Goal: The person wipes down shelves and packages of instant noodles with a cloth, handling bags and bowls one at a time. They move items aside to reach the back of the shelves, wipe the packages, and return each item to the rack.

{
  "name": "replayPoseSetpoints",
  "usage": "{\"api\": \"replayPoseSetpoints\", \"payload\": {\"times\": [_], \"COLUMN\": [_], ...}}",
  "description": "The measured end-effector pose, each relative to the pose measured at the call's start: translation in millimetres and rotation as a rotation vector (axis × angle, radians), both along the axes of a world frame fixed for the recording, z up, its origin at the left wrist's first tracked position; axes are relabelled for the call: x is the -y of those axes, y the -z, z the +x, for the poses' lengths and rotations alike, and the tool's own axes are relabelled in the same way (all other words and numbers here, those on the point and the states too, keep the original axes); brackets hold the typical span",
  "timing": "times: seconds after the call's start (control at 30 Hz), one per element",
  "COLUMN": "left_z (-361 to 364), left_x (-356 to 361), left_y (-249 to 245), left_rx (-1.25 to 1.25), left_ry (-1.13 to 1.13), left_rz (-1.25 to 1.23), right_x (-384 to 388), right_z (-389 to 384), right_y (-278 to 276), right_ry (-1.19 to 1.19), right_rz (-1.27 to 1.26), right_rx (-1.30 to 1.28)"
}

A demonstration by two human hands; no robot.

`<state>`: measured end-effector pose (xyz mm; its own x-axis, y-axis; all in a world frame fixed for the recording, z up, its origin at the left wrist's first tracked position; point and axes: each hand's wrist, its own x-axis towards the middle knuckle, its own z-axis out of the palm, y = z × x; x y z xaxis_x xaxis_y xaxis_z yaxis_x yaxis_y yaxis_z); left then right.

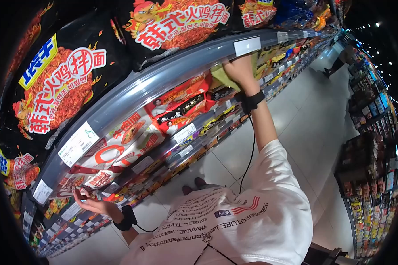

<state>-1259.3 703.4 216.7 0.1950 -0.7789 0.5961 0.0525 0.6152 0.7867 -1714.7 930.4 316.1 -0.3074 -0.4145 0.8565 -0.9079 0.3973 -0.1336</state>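
Note:
My right hand reaches forward at the shelf front with a yellow-green cloth bunched under its fingers. Just above it runs the grey shelf edge with a white price tag. My left hand is held low on the left, palm partly up and fingers apart, with nothing in it. Close to its fingertips are white and red noodle packs on a lower shelf. Both wrists wear black bands.
Large black noodle bags fill the shelf above. Red packs sit on the shelf below. A grey tiled aisle runs to the right, with another stocked shelf across it. Someone's dark-clothed leg shows far down the aisle.

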Motion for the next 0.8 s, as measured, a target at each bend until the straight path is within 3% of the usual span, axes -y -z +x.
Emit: {"api": "replayPoseSetpoints", "payload": {"times": [0.1,0.2,0.3,0.33,0.37,0.43,0.47,0.6,0.63,0.7,0.8], "left_z": [-16,-26,-29,-31,-18,22,7,-16,-11,-31,-49], "left_x": [6,17,15,15,30,79,50,-32,-35,-63,-85], "left_y": [-2,6,8,3,17,78,56,5,13,-2,13], "left_rx": [0.002,0.018,0.088,-0.091,0.014,-0.057,-0.202,0.011,0.068,0.192,0.221], "left_ry": [-0.052,-0.241,-0.276,-0.216,-0.279,-0.299,-0.285,-0.359,-0.404,-0.508,-0.508], "left_rz": [-0.007,-0.005,-0.037,0.046,0.012,-0.081,-0.034,0.063,-0.035,0.016,-0.078], "right_x": [-5,-11,-21,-26,-30,-37,-42,-61,-65,-74,-101], "right_z": [11,4,-9,-18,-25,-33,-41,-74,-78,-102,-131], "right_y": [-3,6,18,27,32,31,30,31,26,33,45], "right_ry": [-0.110,-0.099,-0.061,-0.044,-0.023,-0.003,0.038,0.066,0.048,0.031,0.056], "right_rz": [0.047,0.050,0.111,0.106,0.097,0.083,0.064,0.010,0.004,0.027,0.050], "right_rx": [0.048,0.030,0.020,-0.048,-0.113,-0.158,-0.225,-0.269,-0.282,-0.302,-0.266]}}
